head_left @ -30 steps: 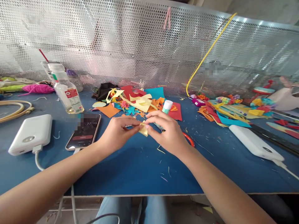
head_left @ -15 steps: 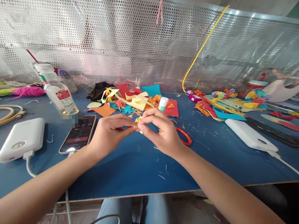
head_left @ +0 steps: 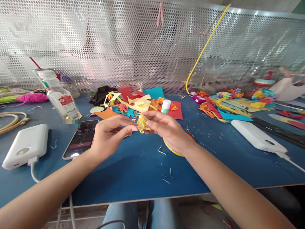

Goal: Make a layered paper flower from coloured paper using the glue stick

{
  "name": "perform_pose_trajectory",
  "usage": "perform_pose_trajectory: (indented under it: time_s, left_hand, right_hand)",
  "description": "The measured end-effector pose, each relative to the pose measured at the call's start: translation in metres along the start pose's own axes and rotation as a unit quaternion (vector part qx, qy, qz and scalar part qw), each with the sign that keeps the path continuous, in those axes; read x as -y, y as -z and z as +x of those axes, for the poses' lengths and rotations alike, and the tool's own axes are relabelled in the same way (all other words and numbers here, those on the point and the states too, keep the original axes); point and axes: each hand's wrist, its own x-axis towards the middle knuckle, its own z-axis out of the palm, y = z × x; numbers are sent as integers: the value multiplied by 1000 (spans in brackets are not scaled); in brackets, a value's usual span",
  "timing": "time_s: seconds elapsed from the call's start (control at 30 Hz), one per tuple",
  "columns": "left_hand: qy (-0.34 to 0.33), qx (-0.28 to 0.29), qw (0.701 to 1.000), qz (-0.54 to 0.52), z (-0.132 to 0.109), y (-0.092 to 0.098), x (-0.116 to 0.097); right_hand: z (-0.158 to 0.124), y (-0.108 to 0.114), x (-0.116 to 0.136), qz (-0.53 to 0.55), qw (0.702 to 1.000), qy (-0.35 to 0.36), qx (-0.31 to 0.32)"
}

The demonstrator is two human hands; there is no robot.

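Observation:
Between my two hands, above the blue table, is a yellow paper flower (head_left: 143,123) with curled petals. My left hand (head_left: 111,132) pinches its left edge between thumb and forefinger. My right hand (head_left: 168,128) grips it from the right, thumb in front and fingers behind. A glue stick (head_left: 166,106) with a white cap stands just behind my right hand. Scissors with red and yellow handles (head_left: 175,151) lie partly hidden under that hand. Coloured paper scraps (head_left: 140,103) are heaped behind both hands.
On the left are a leaning bottle (head_left: 63,98), a phone (head_left: 81,138) and a white power bank (head_left: 26,146) with a cable. To the right lie another power bank (head_left: 258,136) and a paper stack (head_left: 224,109). A perforated metal panel (head_left: 133,47) closes the back.
The yellow flower has turned and now shows more of its curled petals. My right hand has opened its grip slightly and shifted down. The yellow scissors handle has come into view.

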Motion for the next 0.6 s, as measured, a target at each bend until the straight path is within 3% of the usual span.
perform_pose_trajectory:
  time_s: [0.1,0.27,0.33,0.43,0.5,0.6]
  left_hand:
    - [48,7,999,-4,1,0,5]
    - [6,34,999,41,1,-1,7]
    - [-8,32,997,70,1,-1,6]
    - [-26,37,994,95,-1,-1,5]
    - [-33,43,993,102,-2,-1,5]
    - [-37,59,990,124,-3,-2,6]
  right_hand:
    - [1,3,-2,-30,999,17,9]
    - [-1,1,-4,-156,986,55,7]
    - [-3,-1,-4,-258,956,137,-35]
    - [-5,-3,-3,-400,870,274,-86]
    - [-5,-3,-2,-451,833,307,-87]
    - [-4,-1,-3,-495,813,297,-82]
